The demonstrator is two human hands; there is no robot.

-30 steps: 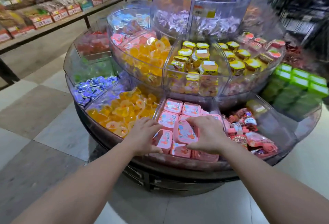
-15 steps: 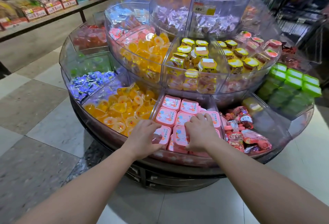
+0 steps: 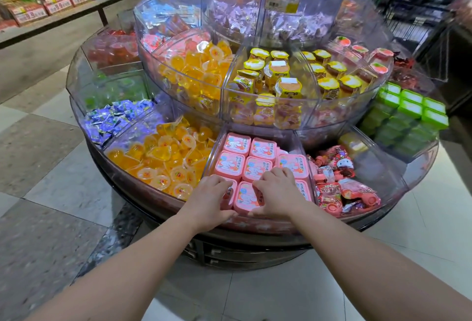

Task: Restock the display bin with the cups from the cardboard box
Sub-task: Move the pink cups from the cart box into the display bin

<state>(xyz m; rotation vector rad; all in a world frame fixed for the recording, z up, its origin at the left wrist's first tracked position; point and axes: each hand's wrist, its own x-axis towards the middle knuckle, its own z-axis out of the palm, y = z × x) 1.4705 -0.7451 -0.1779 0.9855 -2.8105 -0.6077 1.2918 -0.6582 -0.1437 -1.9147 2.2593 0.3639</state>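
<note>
Several pink square cups (image 3: pixel 260 148) with rabbit lids fill one clear compartment of the round display bin (image 3: pixel 127 167), in the bottom tier facing me. My left hand (image 3: pixel 208 196) rests with curled fingers on the front-left pink cup (image 3: pixel 229 191). My right hand (image 3: pixel 277 190) lies over the front-right cups, its thumb against the side of the front-middle pink cup (image 3: pixel 246 196). That cup sits between both hands. The cardboard box is not in view.
Orange jelly cups (image 3: pixel 163 159) fill the compartment to the left, red packets (image 3: pixel 339 180) the one to the right. Green cups (image 3: pixel 408 108) are stacked at the far right. Upper tiers hold yellow cups (image 3: pixel 278 75). A shelf (image 3: pixel 51 6) of goods runs along the back left.
Both hands have shifted slightly forward along the front row of pink cups and now bracket the front-middle cup. My view has moved a little closer and higher.
</note>
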